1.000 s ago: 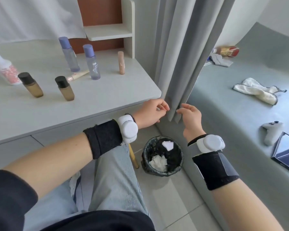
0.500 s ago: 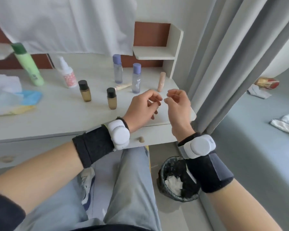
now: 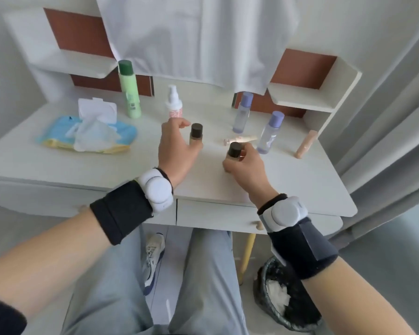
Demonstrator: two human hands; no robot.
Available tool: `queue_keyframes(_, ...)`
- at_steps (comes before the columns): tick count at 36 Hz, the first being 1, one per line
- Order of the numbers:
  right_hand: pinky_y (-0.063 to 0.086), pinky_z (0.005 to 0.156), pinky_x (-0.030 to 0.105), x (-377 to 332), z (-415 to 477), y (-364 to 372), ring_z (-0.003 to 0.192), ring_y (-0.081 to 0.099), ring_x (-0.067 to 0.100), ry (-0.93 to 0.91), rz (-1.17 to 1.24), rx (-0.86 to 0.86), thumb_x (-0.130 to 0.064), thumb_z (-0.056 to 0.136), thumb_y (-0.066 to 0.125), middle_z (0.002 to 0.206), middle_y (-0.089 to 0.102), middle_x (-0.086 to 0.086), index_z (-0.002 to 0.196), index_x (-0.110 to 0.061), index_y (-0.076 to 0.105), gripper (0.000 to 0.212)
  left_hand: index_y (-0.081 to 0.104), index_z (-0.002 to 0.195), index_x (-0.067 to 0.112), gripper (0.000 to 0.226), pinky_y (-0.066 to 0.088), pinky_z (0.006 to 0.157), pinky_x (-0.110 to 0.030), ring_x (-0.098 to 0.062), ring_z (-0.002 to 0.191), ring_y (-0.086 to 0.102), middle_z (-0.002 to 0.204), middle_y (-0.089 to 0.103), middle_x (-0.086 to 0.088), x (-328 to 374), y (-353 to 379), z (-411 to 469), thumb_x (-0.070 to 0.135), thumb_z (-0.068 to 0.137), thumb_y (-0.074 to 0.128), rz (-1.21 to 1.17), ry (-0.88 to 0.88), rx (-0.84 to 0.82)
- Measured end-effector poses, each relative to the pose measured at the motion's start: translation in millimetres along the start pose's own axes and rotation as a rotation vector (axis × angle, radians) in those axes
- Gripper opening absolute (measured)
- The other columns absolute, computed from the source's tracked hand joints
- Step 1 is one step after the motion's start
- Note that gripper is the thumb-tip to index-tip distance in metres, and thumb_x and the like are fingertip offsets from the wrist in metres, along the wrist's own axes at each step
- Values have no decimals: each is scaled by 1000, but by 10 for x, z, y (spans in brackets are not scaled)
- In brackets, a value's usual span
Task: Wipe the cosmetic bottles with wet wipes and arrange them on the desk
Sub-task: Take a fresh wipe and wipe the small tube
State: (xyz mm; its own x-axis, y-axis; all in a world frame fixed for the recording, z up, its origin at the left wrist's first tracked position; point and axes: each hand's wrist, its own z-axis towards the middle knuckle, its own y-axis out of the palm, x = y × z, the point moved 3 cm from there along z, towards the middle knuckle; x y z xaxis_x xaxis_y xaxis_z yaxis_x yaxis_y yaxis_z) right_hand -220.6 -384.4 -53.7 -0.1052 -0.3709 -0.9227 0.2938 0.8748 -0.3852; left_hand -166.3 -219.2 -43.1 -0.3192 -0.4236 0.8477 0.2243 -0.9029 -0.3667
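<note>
My left fingers (image 3: pixel 179 122) grip 1 amber bottle (image 3: pixel 196 137), my right fingers (image 3: pixel 250 151) the 2nd amber bottle (image 3: pixel 234 152); 2 purple-capped bottles (image 3: pixel 242 112) stand behind.

The person wears a black wristband (image 3: pixel 121 211) on the left forearm, with a rounded white pod (image 3: pixel 157 189) behind the left hand (image 3: pixel 177 151). Behind the right hand (image 3: pixel 246 168) sit a second pod (image 3: pixel 284 213) and a grey-panelled wristband (image 3: pixel 305 250). A dark sleeve (image 3: pixel 3 317), pale grey-blue trousers (image 3: pixel 111 274) and a white, navy-soled sneaker (image 3: pixel 153 257) complete the outfit.
</note>
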Motion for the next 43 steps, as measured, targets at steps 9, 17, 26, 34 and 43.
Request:
queue_keyframes(9, 43, 68, 27, -100, 246, 312, 79, 57, 17, -72, -224, 80, -34, 94, 51, 79, 59, -6, 90, -16, 53, 19, 55, 116, 19, 39, 48, 85, -33, -21, 90, 63, 111, 63, 2, -320, 74, 291, 48, 89, 57, 103, -87, -261)
queue_keyframes(17, 43, 72, 32, -278, 565, 553, 87, 61, 28, -105, -353, 119, -48, 101, 36, 92, 65, 5, 102, -11, 54, 41, 57, 110, 14, 33, 50, 81, -36, -25, 83, 63, 101, 66, -3, -386, 172, 513, 41, 91, 56, 91, -58, -261)
queue_keyframes(26, 43, 71, 35, -436, 891, 606, 97, 60, 38, -67, -529, 96, -9, 90, 54, 104, 63, 17, 117, -3, 49, 29, 59, 115, 8, 28, 50, 85, -42, -30, 93, 64, 106, 67, -9, -409, 458, 775, 11, 87, 55, 73, -101, -304)
queue_keyframes(34, 40, 77, 33, -471, 1331, 577, 108, 57, 34, 60, -525, 92, -11, 92, 49, 114, 61, 17, 120, -2, 47, 30, 55, 115, 4, 28, 49, 86, -42, -32, 97, 61, 104, 64, -14, -317, 729, 1022, 7, 87, 51, 65, -191, -311)
queue_keyframes(43, 37, 73, 31, -432, 1705, 626, 95, 60, 30, 122, -469, 139, -20, 92, 53, 100, 61, 9, 114, -6, 53, 26, 56, 111, 8, 25, 45, 75, -36, -34, 94, 60, 102, 66, -12, -320, 958, 1325, 13, 88, 50, 122, -249, -272)
